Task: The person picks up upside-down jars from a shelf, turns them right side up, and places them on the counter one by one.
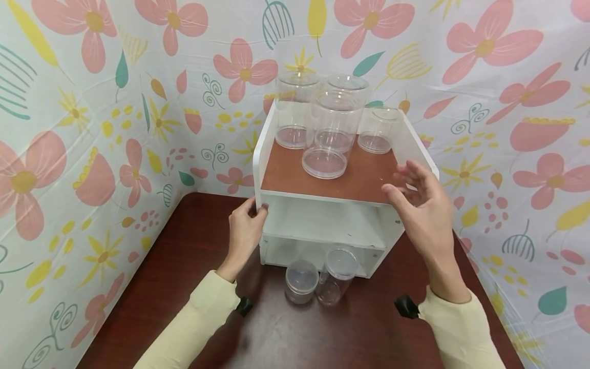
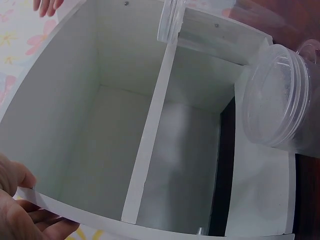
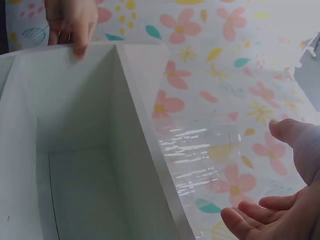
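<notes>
A small white shelf unit [image 1: 322, 218] with a brown top stands on the table. My left hand [image 1: 246, 225] grips the front edge of its left side panel, thumb in front and fingers around the outside, as the left wrist view shows too [image 2: 25, 212]. My right hand [image 1: 426, 210] hovers by the top's front right corner, fingers spread and holding nothing. Nearest to it on the top are a tall clear jar [image 1: 324, 164] at the front and a shorter clear jar [image 1: 375, 143] at the back right. Two more tall clear jars stand behind the front one.
On the table [image 1: 193, 287], before the unit, stand a short lidded clear jar [image 1: 301, 279] and a taller lidded one [image 1: 340, 266] beside it. Flower-patterned cloth [image 1: 184, 102] hangs close behind and along both sides. The unit's middle shelf [image 1: 322, 220] lies under the brown top.
</notes>
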`<state>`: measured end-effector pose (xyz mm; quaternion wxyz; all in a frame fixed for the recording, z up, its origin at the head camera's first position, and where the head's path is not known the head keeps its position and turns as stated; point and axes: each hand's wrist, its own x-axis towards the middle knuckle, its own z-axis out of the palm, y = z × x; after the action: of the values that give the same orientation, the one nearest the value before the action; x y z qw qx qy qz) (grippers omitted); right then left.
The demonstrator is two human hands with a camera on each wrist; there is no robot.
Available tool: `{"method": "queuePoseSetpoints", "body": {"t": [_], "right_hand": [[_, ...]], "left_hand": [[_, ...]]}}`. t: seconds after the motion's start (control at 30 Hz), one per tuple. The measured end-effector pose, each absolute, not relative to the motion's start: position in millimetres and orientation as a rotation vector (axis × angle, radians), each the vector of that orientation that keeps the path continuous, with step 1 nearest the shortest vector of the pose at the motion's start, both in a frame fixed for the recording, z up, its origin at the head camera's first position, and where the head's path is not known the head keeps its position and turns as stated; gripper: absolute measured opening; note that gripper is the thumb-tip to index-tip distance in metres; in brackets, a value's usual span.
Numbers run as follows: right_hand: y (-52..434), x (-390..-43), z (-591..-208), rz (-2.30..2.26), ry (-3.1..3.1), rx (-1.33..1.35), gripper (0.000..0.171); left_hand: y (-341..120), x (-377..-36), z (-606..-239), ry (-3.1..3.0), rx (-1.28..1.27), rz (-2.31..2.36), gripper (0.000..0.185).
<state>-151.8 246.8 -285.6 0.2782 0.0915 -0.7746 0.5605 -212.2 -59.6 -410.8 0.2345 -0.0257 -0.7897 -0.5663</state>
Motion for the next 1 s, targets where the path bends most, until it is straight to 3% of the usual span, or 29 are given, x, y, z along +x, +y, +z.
{"method": "queuePoseSetpoints", "body": {"t": [1.0], "right_hand": [[196, -239, -238, 1.479, -2.327, 0.213, 0.101]], "left_hand": [[-60, -213, -411, -2.163, -0.073, -1.568, 0.020]]}}
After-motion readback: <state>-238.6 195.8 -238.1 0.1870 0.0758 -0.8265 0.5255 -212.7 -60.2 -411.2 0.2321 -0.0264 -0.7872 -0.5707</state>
